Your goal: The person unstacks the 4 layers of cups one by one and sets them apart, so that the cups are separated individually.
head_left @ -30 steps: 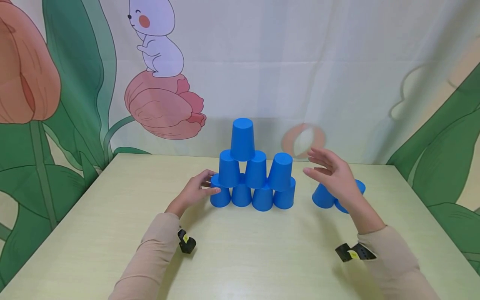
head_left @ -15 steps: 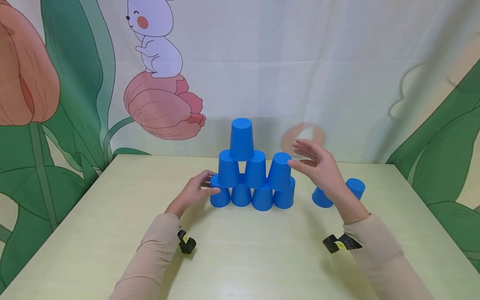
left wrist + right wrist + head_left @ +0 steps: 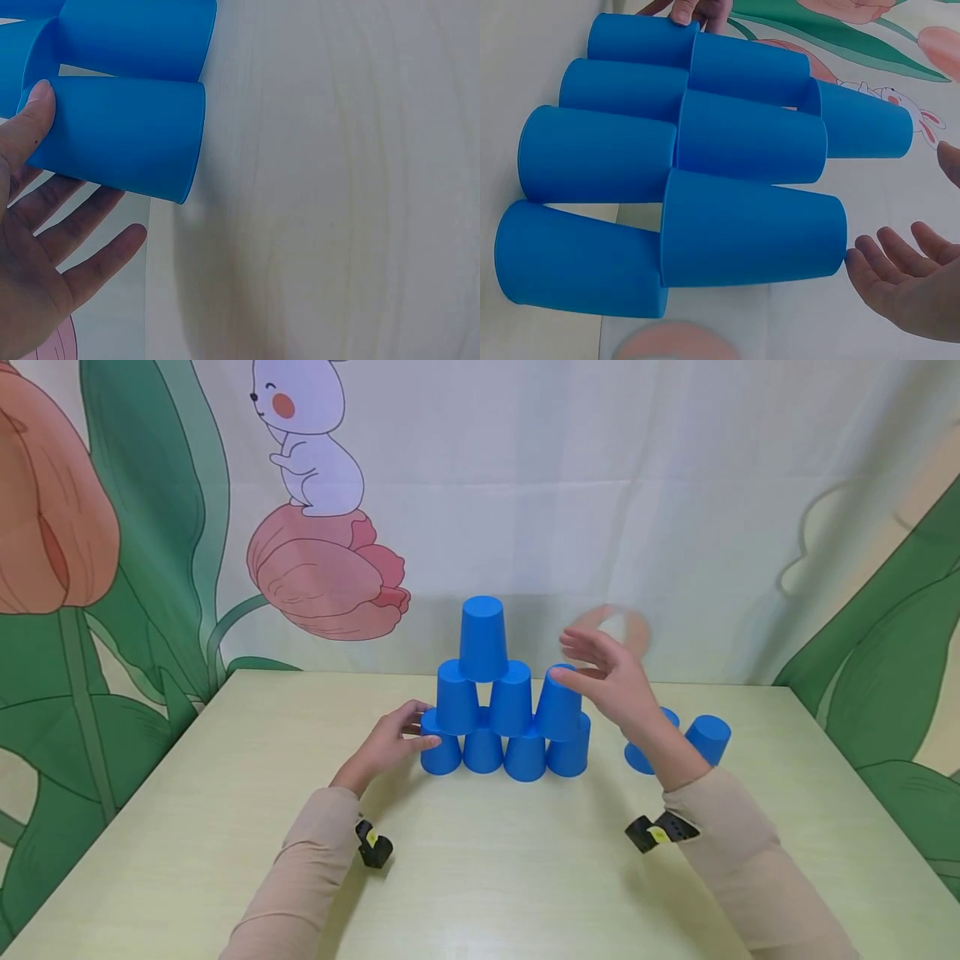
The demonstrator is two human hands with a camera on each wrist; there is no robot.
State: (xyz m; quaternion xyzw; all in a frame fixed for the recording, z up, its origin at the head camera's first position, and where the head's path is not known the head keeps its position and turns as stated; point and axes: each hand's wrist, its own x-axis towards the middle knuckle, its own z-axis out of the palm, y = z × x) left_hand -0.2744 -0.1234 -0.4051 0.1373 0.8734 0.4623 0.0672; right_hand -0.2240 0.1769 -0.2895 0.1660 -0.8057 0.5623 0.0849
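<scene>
Blue cups stand upside down in a stepped stack on the table. The left hand [image 3: 384, 750] holds the leftmost bottom-row cup [image 3: 441, 758] loosely, its thumb on the near side and fingers partly hidden behind. In the left wrist view the thumb lies on this cup [image 3: 120, 139] while the outer fingers spread free. One top cup [image 3: 483, 640] sits across the left and middle second-row cups. The right hand [image 3: 613, 683], relaxed and holding nothing, hovers by the base of the rightmost second-row cup [image 3: 557, 714]. In the right wrist view its fingertips come close to that cup [image 3: 754, 232]; contact is unclear.
Two loose blue cups stand at the right, one [image 3: 637, 759] partly hidden by the right forearm, the other [image 3: 708, 740] beside it. A printed curtain [image 3: 487, 485] hangs behind the table [image 3: 480, 877]. Each wrist wears a small black camera.
The right hand has moved left and slightly up, from above the loose cups to the top of the rightmost second-row cup. The left hand and the stack look unmoved.
</scene>
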